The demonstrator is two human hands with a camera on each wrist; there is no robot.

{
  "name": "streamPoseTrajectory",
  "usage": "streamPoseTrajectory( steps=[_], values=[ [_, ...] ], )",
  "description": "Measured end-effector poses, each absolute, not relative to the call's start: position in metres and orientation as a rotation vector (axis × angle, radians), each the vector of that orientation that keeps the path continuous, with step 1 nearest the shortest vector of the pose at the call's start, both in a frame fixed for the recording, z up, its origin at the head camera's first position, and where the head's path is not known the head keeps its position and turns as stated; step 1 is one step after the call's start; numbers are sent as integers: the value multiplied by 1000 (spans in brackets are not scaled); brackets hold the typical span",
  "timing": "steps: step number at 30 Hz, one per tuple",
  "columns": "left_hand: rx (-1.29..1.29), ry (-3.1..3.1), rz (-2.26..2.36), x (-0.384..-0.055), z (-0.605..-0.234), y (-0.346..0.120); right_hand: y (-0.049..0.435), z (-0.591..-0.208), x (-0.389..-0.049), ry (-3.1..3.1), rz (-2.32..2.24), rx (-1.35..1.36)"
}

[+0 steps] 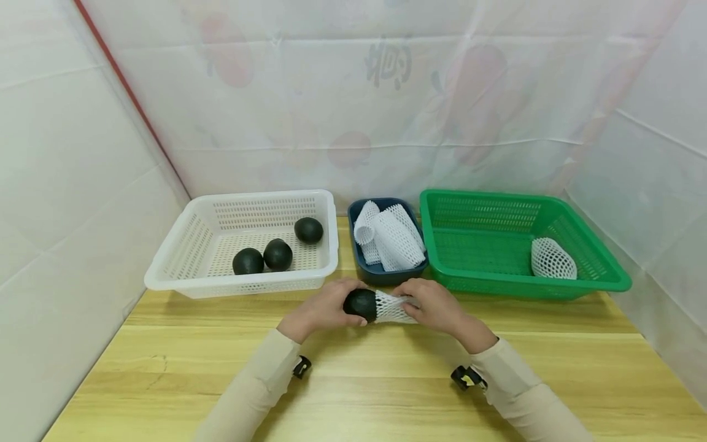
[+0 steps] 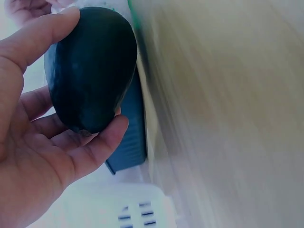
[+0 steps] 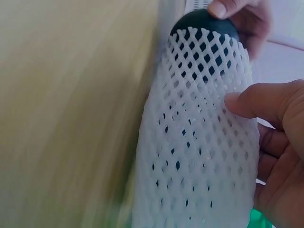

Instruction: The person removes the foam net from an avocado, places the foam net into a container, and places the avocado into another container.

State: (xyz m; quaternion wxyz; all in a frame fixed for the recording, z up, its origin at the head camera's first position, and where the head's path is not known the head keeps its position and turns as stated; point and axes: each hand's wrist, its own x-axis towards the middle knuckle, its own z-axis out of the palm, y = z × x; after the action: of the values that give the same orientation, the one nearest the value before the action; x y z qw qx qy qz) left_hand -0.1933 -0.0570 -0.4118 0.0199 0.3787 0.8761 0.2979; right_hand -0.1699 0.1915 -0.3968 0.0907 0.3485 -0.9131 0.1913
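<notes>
My left hand [image 1: 331,305] grips a dark green, smooth avocado-shaped fruit [image 2: 95,66], thumb on one side and fingers round its lower end. A white foam net sleeve [image 3: 194,137] covers the fruit's other end, its mouth stretched over the dark skin. With thumb and fingers, my right hand [image 1: 433,307] holds the sleeve along its side. Most of the sleeve's length hangs beyond the fruit. Both hands are above the wooden table [image 1: 364,393], just in front of a dark blue bin [image 1: 381,279].
Several white foam sleeves [image 1: 394,239] fill the blue bin. On the left, a white basket [image 1: 243,285] contains three dark fruits [image 1: 278,255]. A green basket [image 1: 513,285] on the right holds one netted fruit [image 1: 552,259]. White sheeting hangs behind and beside the table.
</notes>
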Motion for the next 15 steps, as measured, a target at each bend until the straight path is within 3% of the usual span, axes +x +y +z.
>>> streamPoseTrajectory(
  steps=[15],
  values=[
    [1183, 2754, 887, -188, -405, -69, 202, -390, -171, -2592, 611, 1062]
  ],
)
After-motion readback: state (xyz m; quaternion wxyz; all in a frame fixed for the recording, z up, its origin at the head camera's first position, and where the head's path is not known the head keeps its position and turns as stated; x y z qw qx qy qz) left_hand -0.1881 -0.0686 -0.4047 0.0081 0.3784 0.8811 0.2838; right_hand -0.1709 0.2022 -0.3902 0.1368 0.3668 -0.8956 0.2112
